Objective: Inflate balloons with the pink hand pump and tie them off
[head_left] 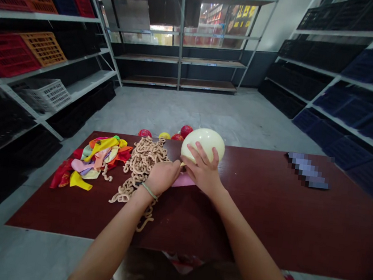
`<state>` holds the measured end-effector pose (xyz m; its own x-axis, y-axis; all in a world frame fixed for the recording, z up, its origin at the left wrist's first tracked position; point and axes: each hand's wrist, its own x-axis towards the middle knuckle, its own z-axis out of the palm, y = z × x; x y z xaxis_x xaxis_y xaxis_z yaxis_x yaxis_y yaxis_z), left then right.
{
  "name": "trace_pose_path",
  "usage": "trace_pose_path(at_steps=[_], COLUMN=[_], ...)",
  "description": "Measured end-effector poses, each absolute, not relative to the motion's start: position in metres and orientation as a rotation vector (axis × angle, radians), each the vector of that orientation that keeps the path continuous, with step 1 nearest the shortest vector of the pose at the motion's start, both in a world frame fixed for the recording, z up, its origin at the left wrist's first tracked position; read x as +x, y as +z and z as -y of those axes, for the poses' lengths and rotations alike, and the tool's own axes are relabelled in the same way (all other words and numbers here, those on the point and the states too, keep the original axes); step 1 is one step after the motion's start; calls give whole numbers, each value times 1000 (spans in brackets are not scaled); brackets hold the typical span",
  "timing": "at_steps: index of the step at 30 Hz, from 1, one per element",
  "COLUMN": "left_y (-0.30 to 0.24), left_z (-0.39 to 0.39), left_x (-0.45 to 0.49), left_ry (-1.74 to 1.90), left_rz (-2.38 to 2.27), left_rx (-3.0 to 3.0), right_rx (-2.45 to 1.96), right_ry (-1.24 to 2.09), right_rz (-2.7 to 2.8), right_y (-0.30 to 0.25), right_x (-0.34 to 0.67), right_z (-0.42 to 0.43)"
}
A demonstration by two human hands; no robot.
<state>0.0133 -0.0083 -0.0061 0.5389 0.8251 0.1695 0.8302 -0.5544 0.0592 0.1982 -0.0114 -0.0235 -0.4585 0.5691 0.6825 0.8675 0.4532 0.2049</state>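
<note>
hands (205,171) (164,176), two, clamped on one cream balloon (204,136) at side and neck, four more balloons (186,131) beyond one table (265,221)

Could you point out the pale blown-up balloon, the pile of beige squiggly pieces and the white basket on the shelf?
Pale blown-up balloon (211,139): head view, on its upper surface.
Pile of beige squiggly pieces (144,157): head view, middle of the heap.
White basket (54,95): head view, its slatted side.

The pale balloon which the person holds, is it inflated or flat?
Inflated: the pale balloon looks round and smooth, bulging behind the right hand. Whether it is tied, I cannot tell.
</note>
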Motion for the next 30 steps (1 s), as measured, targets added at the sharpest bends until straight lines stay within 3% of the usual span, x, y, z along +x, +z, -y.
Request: trace_pose_path(at_steps=[9,17,23,30], left_y=[-9,-12,-13,-13], left_z=[9,-2,-7,-9], left_x=[11,8,8,0], left_ry=[-379,-1314,-1691,-1453], left_rz=[1689,1982,2129,2027], left_rx=[-2779,-3013,-2926,-2959], right_rx=[-1216,-1194,-1155,-1087], right_ry=[-707,-780,-842,-741], right_rz=[2126,2073,2060,2170], right_y=[-29,-29,-32,-21], right_x=[207,211,208,210], right_z=[8,9,9,4])
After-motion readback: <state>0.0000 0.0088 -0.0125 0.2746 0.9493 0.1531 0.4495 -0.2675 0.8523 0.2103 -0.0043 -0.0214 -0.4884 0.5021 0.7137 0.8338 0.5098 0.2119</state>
